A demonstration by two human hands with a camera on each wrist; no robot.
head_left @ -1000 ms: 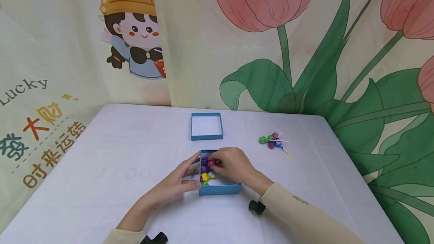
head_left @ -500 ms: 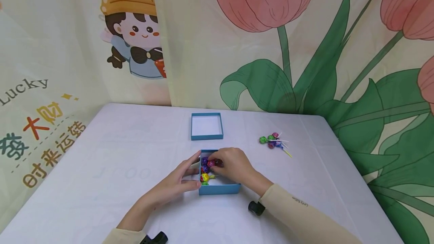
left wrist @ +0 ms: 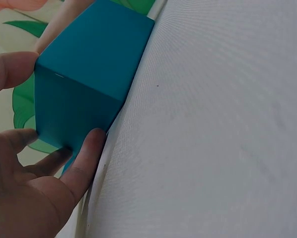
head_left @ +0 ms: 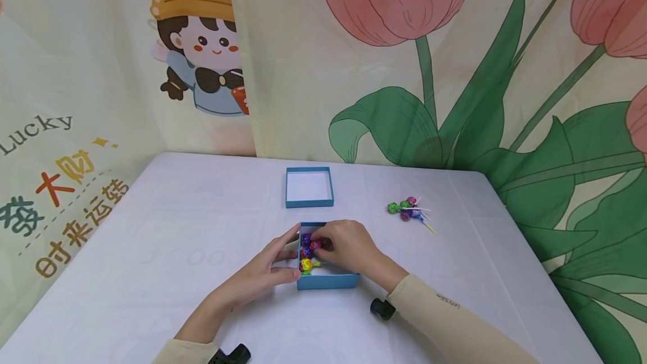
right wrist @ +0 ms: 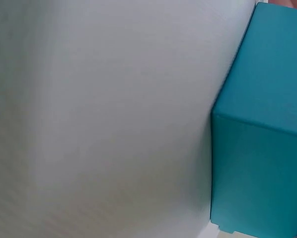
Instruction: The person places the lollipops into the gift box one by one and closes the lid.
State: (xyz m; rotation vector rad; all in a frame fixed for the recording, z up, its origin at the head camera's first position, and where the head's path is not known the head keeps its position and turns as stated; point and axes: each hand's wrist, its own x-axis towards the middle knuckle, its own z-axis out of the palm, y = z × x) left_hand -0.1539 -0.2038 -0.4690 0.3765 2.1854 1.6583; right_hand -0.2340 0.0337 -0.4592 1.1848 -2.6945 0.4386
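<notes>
A blue box [head_left: 328, 282] without its cover stands on the table, with several wrapped lollipops in purple, red and yellow along its left side. My left hand [head_left: 263, 268] rests against the left wall, fingertips spread along it and thumb by the front corner. In the left wrist view the fingers [left wrist: 87, 158] touch the blue wall [left wrist: 76, 106]. My right hand [head_left: 350, 247] reaches over the right wall into the box, fingertips pinching a pinkish-red lollipop [head_left: 315, 245] whose stick is hidden by the hand. The right wrist view has only the box's outside [right wrist: 262, 168].
Behind the box lies a matching blue lid [head_left: 309, 203], its white inside facing up. A small pile of lollipops [head_left: 405, 205] with green, pink and blue wrappers lies to the right on the white tablecloth [head_left: 126, 274]. A printed curtain [head_left: 288, 72] hangs behind the table.
Both hands keep their places at the box, the right one still at the pinkish-red lollipop. The head view has shifted very slightly.
</notes>
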